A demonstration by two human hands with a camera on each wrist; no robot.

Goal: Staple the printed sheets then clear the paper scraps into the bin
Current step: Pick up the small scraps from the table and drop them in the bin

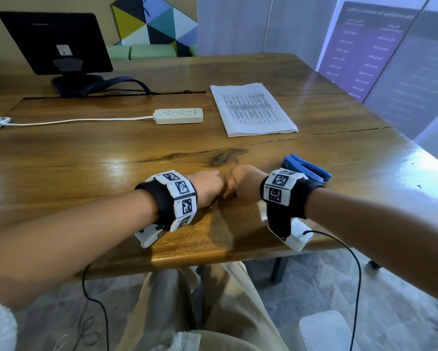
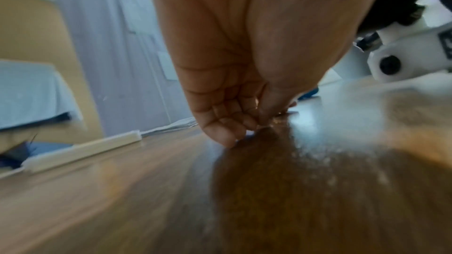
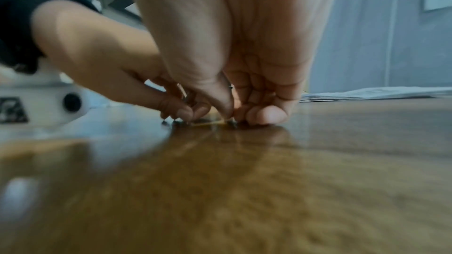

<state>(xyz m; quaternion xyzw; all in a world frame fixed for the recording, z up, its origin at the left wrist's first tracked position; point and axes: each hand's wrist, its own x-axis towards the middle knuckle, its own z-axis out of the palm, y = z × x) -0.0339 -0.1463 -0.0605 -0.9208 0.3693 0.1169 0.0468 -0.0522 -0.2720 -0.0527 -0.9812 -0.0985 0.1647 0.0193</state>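
My left hand (image 1: 210,186) and right hand (image 1: 243,183) meet knuckle to knuckle near the front of the wooden table (image 1: 86,158), fingers curled down. In the right wrist view, the left hand (image 3: 181,111) and right hand (image 3: 244,115) both pinch at a thin pale strip (image 3: 210,122) lying flat on the wood, with tiny dark bits beside it. What the strip is I cannot tell. The blue stapler (image 1: 306,168) lies just behind my right wrist. The stack of printed sheets (image 1: 253,110) lies farther back on the table, untouched.
A white power strip (image 1: 178,116) with its cord lies at the middle left. A black monitor (image 1: 58,46) stands at the back left. A white object (image 1: 324,330) sits on the floor at the lower right. No bin is in view.
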